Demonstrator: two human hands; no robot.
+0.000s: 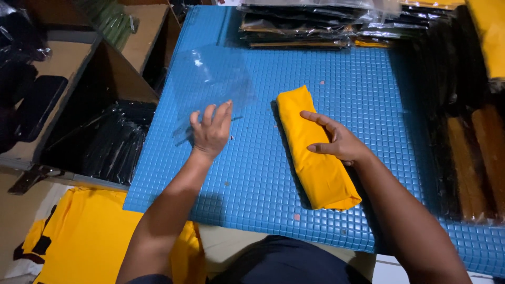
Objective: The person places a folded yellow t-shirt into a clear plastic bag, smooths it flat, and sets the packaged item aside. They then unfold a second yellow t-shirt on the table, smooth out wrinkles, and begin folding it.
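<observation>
My right hand (339, 141) lies open on the folded yellow cloth (313, 152), pinning it to the blue mat (252, 179) so the fold keeps. My left hand (210, 131), fingers spread, touches the clear bag (210, 79) just beyond its fingertips.

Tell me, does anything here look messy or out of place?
Mostly tidy. The folded yellow cloth lies neatly under the right hand. Oddities: small specks dot the blue mat, and yellow garments lie heaped on the floor below.
</observation>
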